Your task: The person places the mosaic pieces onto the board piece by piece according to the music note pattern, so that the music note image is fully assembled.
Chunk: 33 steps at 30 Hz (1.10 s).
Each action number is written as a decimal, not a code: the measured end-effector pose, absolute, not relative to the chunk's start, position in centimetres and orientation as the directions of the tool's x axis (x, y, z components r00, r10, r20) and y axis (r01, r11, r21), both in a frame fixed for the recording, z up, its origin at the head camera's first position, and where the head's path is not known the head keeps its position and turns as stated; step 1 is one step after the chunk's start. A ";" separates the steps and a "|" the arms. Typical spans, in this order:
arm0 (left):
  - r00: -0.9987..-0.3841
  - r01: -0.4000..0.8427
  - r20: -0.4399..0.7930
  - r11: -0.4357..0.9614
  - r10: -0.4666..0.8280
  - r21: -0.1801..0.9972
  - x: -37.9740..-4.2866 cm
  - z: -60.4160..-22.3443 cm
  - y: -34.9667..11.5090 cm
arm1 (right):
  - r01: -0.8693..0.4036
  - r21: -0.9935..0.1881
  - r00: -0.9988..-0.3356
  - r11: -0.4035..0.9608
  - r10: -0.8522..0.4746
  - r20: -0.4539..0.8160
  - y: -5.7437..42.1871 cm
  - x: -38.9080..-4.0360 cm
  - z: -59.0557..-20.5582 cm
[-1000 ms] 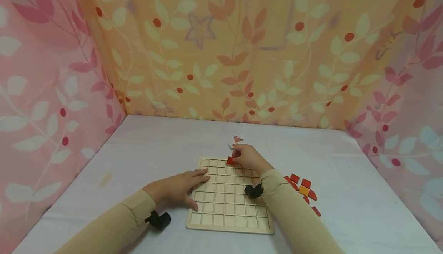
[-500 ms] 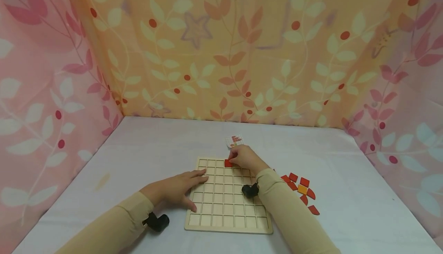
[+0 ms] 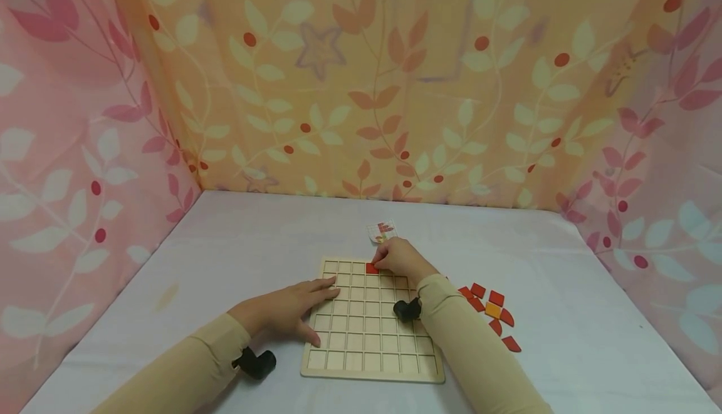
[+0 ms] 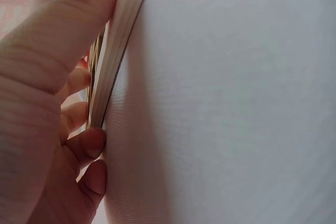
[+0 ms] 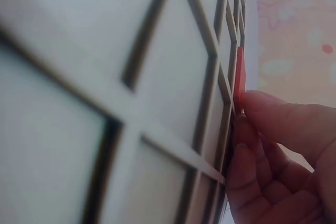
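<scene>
The right hand (image 3: 399, 258) pinches a red tile (image 3: 371, 269) with curled fingertips, the tile sitting in a far-row square of the wooden grid board (image 3: 372, 357); the left hand (image 3: 284, 310) lies flat, fingers spread, on the board's left edge; loose tiles (image 3: 489, 310) lie to the right.

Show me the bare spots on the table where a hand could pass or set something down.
Bare white table lies left of the grid board and behind the small card. Right of the board it is crowded: loose tiles beside the right hand. The left hand covers the board's left edge.
</scene>
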<state>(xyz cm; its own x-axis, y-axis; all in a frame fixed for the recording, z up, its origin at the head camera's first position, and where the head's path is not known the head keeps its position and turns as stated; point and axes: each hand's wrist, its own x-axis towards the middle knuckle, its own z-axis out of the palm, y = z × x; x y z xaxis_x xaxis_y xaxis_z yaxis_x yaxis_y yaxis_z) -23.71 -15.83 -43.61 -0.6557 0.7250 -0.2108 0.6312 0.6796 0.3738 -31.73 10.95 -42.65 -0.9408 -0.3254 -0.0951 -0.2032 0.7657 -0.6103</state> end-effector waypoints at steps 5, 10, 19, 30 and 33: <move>-0.657 0.629 -0.217 0.684 0.722 0.370 -23.6 -43.5 -16.0 | -0.224 -0.613 -0.933 0.758 -0.349 -0.090 10.8 -31.7 -42.6; -0.655 0.630 -0.218 0.682 0.723 0.371 -23.6 -43.5 -16.0 | -0.260 -0.601 -0.911 0.756 -0.398 -0.106 11.0 -31.6 -42.3; -0.648 0.642 -0.207 0.672 0.733 0.370 -23.7 -43.7 -16.0 | -0.284 -0.619 -0.905 0.732 -0.418 -0.079 13.6 -31.1 -40.8; -0.640 0.666 -0.196 0.663 0.743 0.342 -23.9 -44.1 -15.9 | -0.193 -0.585 -0.925 0.788 -0.345 -0.158 19.0 -29.2 -39.7; -0.642 0.663 -0.200 0.667 0.740 0.340 -23.9 -44.0 -15.9 | -0.140 -0.596 -0.931 0.791 -0.310 -0.192 20.3 -28.9 -40.0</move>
<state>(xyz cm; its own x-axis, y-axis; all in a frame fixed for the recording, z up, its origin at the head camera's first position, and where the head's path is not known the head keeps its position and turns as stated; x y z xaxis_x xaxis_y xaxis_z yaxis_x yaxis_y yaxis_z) -23.86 -15.87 -44.00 -0.6423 0.7399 -0.1999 0.6626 0.6672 0.3403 -28.89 20.32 -39.96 -0.9311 -0.3100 -0.1922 -0.1403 0.7908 -0.5957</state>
